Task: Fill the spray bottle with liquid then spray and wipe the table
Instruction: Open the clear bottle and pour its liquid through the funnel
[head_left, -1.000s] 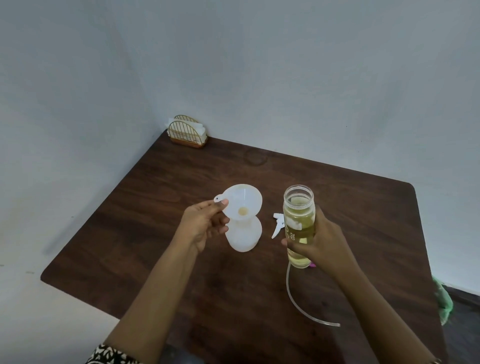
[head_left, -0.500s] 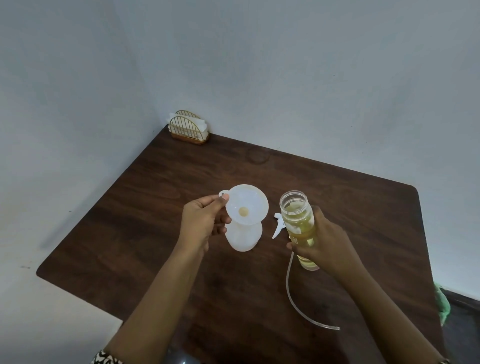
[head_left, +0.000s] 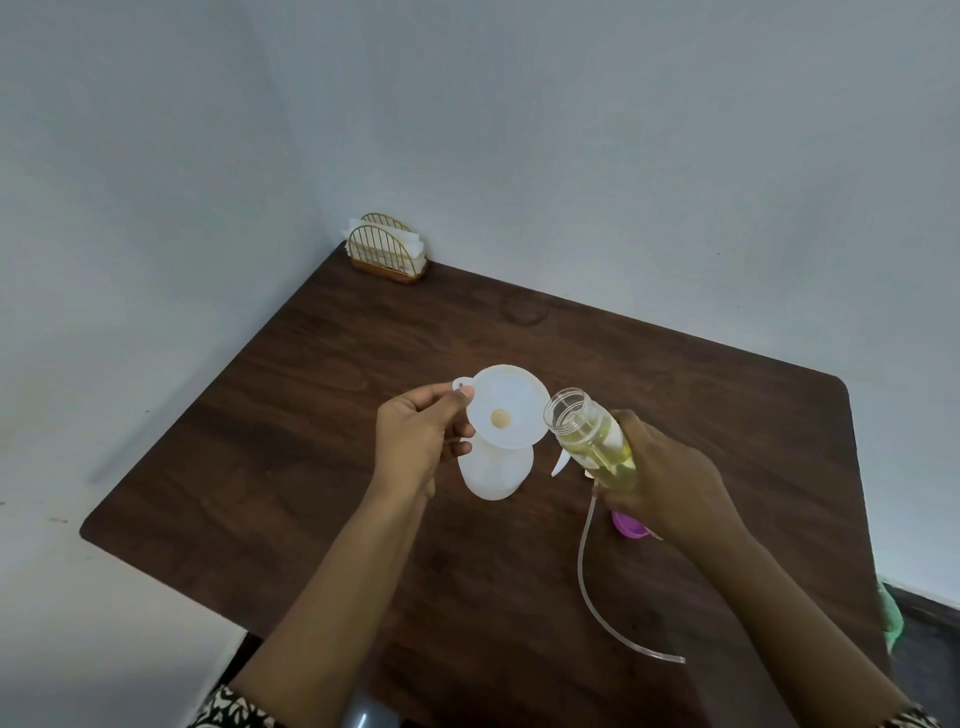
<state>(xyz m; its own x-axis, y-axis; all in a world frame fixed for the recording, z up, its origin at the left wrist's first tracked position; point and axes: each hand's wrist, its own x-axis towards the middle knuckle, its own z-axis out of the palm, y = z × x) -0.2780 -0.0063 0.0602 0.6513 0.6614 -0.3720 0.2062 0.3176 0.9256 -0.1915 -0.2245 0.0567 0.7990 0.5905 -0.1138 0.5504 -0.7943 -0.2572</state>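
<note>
The table is dark, grained wood with rounded corners, pushed into a corner of pale walls. Near its middle stands the spray bottle, a squat, milky-white plastic body with its top off. A wide, round funnel of the same cloudy plastic sits in its neck, a yellowish spot showing at the funnel's hole.

The left hand pinches the funnel's small tab between thumb and forefinger, the other fingers curled beside the spray bottle's shoulder. The right hand wraps around a clear bottle of pale yellow liquid. It is tilted to the left, its threaded, open mouth just beside the funnel's rim.

Behind the clear bottle the white spray head lies on the wood, its thin clear tube curving toward the near edge. A purple cap lies under the right hand. A gold wire napkin holder with white napkins stands at the far corner. A green cloth shows past the right edge.
</note>
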